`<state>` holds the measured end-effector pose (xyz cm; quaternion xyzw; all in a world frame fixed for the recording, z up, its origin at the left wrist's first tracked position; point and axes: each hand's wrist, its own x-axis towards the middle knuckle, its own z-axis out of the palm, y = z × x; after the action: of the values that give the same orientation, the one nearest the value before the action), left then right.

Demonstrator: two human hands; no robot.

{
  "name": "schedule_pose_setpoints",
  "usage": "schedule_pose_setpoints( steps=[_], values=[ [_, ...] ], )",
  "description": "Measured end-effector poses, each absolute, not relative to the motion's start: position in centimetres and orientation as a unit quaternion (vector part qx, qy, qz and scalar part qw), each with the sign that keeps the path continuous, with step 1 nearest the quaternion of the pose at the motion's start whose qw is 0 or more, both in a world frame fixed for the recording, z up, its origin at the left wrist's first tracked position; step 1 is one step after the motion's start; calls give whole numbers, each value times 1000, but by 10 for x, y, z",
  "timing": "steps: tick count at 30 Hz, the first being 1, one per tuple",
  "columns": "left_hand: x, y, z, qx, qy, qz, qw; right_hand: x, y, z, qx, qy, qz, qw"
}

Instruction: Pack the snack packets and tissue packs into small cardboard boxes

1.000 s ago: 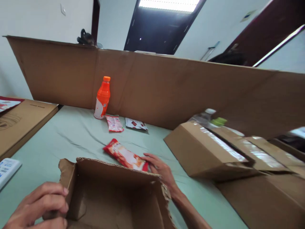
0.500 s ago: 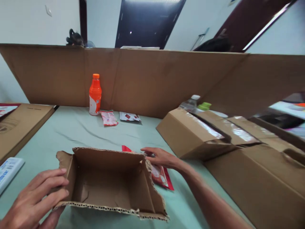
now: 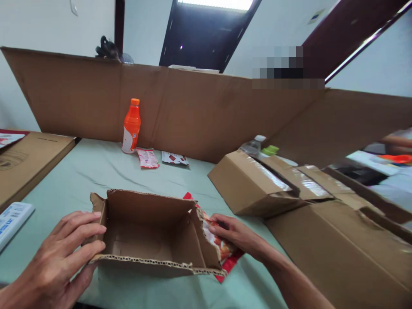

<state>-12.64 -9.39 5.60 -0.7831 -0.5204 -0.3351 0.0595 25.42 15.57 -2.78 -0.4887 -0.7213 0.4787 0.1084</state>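
A red packet (image 3: 226, 249) lies outside the right end of an open cardboard box (image 3: 144, 206) on a pale green worktop (image 3: 106, 165), moved there within the past second from beyond the box's far wall. The right hand (image 3: 234, 234) has followed it round, fingers bent over the packet's outer side. The box, its near edge cut off a second ago, now shows that edge whole, while the left hand (image 3: 61, 253) stays clamped on its left end. The shift appears to leave the hands working at opposite ends, one on the box, one on the packet, which is not inside.

The box's torn right flap covers much of the packet, and whether the right thumb pinches it or merely rests there cannot be told. Behind, an orange bottle (image 3: 131, 128), a pink sachet (image 3: 148, 159) and a white sachet (image 3: 175, 158) stand or lie unchanged. Cartons (image 3: 251, 178) at right hide the base of a clear bottle (image 3: 254, 146); the frame crops a white-and-blue item (image 3: 14, 221) at left. A blurred shape at far right may be another person's arm (image 3: 399, 140).
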Motion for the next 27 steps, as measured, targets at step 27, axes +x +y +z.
schedule_pose_setpoints(
  steps=[27],
  values=[
    [-129,-80,70,-823,-475,-312,16,101,81,114,-259,-957,117,-62]
  ],
)
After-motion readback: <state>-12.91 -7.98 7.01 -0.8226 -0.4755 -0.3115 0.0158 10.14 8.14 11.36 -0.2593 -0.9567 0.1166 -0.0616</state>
